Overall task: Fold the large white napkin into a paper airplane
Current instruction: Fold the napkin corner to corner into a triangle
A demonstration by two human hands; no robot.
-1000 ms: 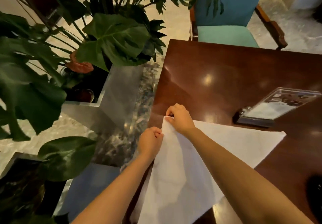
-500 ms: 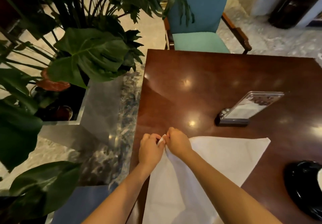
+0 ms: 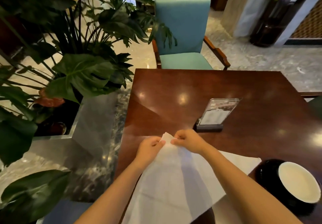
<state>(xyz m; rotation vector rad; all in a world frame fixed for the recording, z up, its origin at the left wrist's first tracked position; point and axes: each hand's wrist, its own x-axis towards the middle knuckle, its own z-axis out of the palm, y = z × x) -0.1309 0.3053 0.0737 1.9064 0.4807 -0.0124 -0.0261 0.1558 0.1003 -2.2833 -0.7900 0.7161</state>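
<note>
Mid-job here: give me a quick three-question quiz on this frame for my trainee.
1. True or false: the left hand and the right hand both pinch the napkin at its far corner.
2. What stands on the table just beyond the right hand? A) a clear sign holder B) a red kettle C) a laptop
3. Fill in: the black bowl sits to the napkin's ____.
Key: 1 true; 2 A; 3 right.

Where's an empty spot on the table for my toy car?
The far half of the table, from the stand to the chair, is bare. Near you it's crowded: left hand and right hand pinch the napkin, bowl at right.
</note>
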